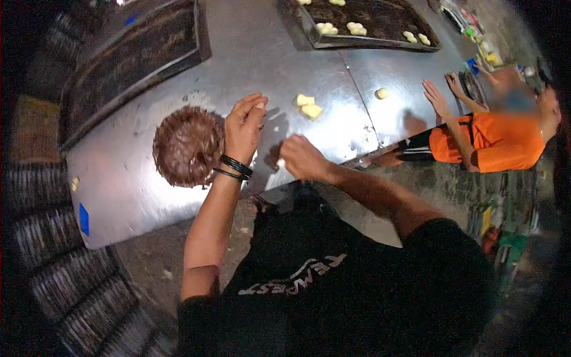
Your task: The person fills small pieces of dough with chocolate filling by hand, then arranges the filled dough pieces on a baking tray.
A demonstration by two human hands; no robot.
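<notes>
My left hand (244, 127), with black bands at the wrist, is raised over the steel table (250, 71), its fingers drawn together. It is just right of a round brown mass like chocolate filling (189, 146) with ragged edges. My right hand (304, 157) is closed near the table's front edge; a small pale bit shows under its fingertips. What either hand holds I cannot tell. Ahead of my hands lie a few pale yellow dough pieces (310, 110), close together. Another round dough piece (382, 93) sits farther right, beyond the table seam.
A dark baking tray (333, 43) at the back holds several shaped dough pieces. Another large dark tray (134, 95) stands at the left. A person in an orange shirt (505, 146) works at the right, hands over the table. Stacked racks (56, 273) stand at lower left.
</notes>
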